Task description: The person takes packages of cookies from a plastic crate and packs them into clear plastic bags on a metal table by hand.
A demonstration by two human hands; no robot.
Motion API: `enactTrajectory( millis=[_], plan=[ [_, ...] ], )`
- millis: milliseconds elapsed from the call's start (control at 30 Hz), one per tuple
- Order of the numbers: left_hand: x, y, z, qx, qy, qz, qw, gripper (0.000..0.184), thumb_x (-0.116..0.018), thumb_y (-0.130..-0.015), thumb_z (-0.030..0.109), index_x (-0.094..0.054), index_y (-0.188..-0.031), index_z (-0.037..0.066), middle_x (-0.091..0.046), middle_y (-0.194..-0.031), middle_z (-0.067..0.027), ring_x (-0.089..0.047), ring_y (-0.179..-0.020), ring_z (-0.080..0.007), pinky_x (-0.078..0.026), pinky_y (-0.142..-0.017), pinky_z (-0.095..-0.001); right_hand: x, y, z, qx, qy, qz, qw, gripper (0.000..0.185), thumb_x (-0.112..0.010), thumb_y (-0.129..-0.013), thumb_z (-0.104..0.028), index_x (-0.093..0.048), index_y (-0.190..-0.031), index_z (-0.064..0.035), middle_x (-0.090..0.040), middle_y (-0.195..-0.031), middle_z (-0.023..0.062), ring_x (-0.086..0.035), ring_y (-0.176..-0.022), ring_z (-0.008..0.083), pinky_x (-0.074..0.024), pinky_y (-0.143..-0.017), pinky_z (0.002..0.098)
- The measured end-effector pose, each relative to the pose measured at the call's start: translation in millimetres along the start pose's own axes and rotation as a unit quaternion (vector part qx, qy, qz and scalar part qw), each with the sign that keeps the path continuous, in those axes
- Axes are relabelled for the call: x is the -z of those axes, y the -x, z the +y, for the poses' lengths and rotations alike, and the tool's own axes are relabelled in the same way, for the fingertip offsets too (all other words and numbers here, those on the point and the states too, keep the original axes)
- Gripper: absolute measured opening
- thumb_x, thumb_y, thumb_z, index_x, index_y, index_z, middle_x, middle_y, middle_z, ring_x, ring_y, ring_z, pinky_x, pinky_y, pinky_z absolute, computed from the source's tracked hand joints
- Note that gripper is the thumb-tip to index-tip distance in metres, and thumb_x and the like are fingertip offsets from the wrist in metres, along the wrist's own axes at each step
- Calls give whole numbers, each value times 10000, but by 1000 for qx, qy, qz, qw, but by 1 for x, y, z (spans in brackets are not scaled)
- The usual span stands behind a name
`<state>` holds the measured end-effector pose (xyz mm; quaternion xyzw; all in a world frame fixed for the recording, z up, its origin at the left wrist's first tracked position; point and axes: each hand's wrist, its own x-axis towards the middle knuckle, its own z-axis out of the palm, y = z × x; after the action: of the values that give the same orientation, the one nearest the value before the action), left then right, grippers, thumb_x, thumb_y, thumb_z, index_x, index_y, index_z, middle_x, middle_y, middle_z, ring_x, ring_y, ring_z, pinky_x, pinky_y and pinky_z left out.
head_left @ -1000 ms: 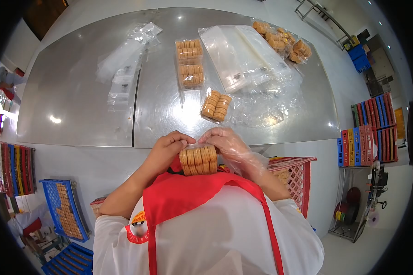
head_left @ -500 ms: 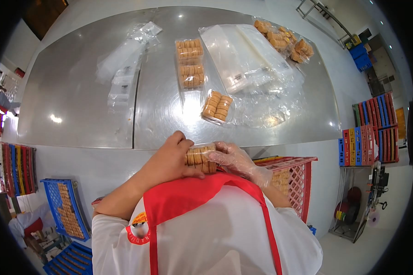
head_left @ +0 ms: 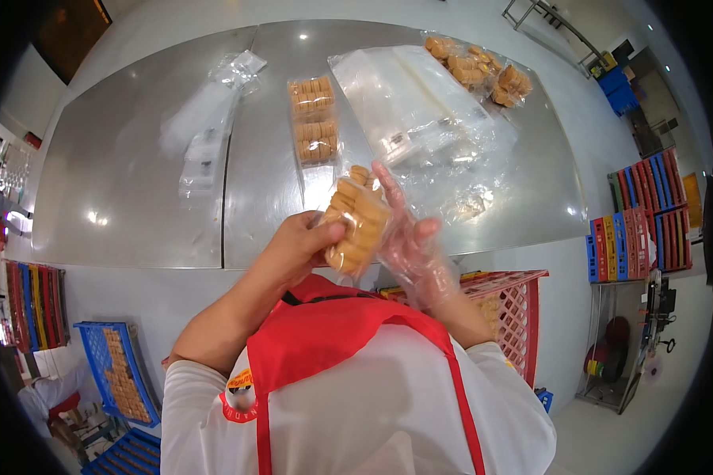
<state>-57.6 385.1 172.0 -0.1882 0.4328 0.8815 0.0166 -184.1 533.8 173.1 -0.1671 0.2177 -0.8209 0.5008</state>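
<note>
At the near edge of the table (head_left: 142,237), the left hand (head_left: 297,245) pinches a pack (head_left: 360,226) of biscuits (head_left: 353,247) by its side, thumb on top, other fingers hidden. Just beside it, the gloved right hand (head_left: 412,244) has thumb and forefinger spread; whether it touches the pack is unclear. A light, even grip likely serves best, as squeezing could crack the biscuits.

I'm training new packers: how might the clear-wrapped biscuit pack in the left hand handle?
The clear-wrapped biscuit pack will probably feel slippery, since its plastic looks smooth and glossy. It may flex or shift slightly, as it holds separate pieces in row form rather than one solid block. The biscuits look dry and baked, so a hard squeeze could crack them.
</note>
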Motion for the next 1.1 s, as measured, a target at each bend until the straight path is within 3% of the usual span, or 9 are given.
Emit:
enactTrajectory(
  millis=[100, 167, 233, 267, 367, 500, 633, 733, 1100],
  plan=[
    [-15, -22, -10, 25, -19, 39, 999, 801, -769, -816, 521, -512, -1259, -94, -665, -1084, -155, -686, -969, -252, -587, -780, -396, -12, -3, -6, -7, 58, 75, 995, 749, -744, -861, -347, -360, -1453, -94, -487, -1364, 181, -533, -1240, 338, -478, -1051, 503],
    [-1, -33, -12, 36, -178, 21, 983, 675, -687, -881, 538, -569, -1208, -41, -675, -993, -131, -670, -853, -235, -541, -654, -368, 1, -1, -14, -42, 77, 119, 989, 700, -731, -865, -298, -382, -1440, -106, -488, -1365, 193, -528, -1260, 341, -501, -1031, 498],
    [-3, -35, -6, -17, -345, 57, 937, 582, -642, -923, 514, -605, -1158, -17, -676, -930, -132, -652, -768, -260, -509, -625, -379, 26, 3, -21, -50, 19, 131, 990, 588, -646, -896, -219, -397, -1425, -152, -480, -1376, 175, -526, -1245, 394, -524, -934, 617],
    [-2, -37, -8, -197, -520, 136, 820, 376, -635, -940, 376, -640, -1064, 21, -631, -991, -157, -620, -860, -330, -501, -731, -416, 25, 10, -29, -53, -14, 142, 988, 565, -623, -908, -205, -394, -1424, -168, -476, -1372, 160, -532, -1230, 398, -534, -894, 640],
    [14, -47, 2, -472, -687, 138, 535, 247, -645, -907, 269, -635, -1029, 54, -563, -1092, -152, -556, -1008, -369, -483, -850, -438, 38, 22, -39, -42, -85, 185, 978, 571, -585, -909, -168, -380, -1441, -213, -444, -1411, 147, -514, -1242, 432, -501, -869, 720],
    [47, -66, 1, -498, -800, -19, 333, 270, -617, -790, 209, -629, -1045, 121, -556, -1116, -78, -541, -1038, -290, -470, -890, -403, 31, 30, -34, -4, -67, 236, 969, 608, -571, -892, -140, -363, -1461, -198, -449, -1410, 171, -503, -1256, 447, -504, -858, 723],
    [70, -72, 15, -388, -848, -95, 347, 192, -622, -740, 158, -646, -915, 83, -553, -1135, -97, -531, -982, -279, -477, -831, -401, 20, 30, -9, 21, -47, 253, 966, 634, -570, -878, -114, -358, -1470, -200, -437, -1423, 172, -503, -1258, 439, -526, -874, 675],
    [79, -75, 39, -444, -844, -56, 296, 200, -616, -739, 156, -655, -914, 66, -565, -1121, -100, -535, -949, -256, -476, -782, -368, 3, 26, 16, 71, -55, 235, 968, 673, -570, -875, -57, -317, -1488, -174, -411, -1438, 180, -508, -1248, 429, -523, -909, 645],
    [65, -48, 107, -321, -832, -220, 395, 511, -618, -719, 30, -556, -1222, -35, -444, -1449, -151, -687, -810, -308, -551, -684, -408, -36, -9, 116, 371, 69, 231, 897, 862, -674, -791, -10, -227, -1527, -56, -432, -1407, 154, -508, -1268, 301, -464, -1052, 469]
  ],
)
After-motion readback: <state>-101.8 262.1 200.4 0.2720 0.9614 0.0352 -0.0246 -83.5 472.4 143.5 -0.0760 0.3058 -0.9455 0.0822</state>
